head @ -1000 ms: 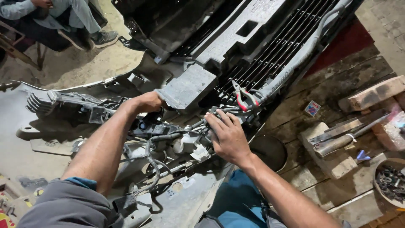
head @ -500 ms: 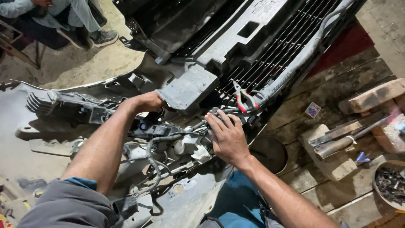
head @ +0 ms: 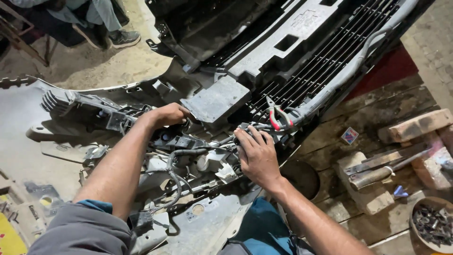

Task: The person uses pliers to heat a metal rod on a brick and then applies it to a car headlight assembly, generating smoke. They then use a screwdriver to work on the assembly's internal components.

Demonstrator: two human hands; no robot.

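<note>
A grey car bumper [head: 28, 146] lies inside-up across the floor, with its black grille [head: 325, 61] at the top right. My left hand [head: 169, 114] is closed on a part beside a flat grey bracket [head: 216, 100] near the bumper's middle. My right hand [head: 256, 153] rests fingers-down on a bundle of black corrugated wiring [head: 181, 153] and connectors just below the grille. Red-handled pliers [head: 277, 114] lie on the grille edge, just above my right hand's fingertips.
Another person's legs and shoe [head: 123, 37] show at the top left by a chair. On the right, bricks [head: 417, 125], a metal bar [head: 384, 165], a small card [head: 349, 135] and a bowl of small metal parts [head: 433, 224] sit on the floor.
Both hands have stayed in nearly the same spots; my right hand's fingers have shifted slightly on the wiring. The view has edged a little.
</note>
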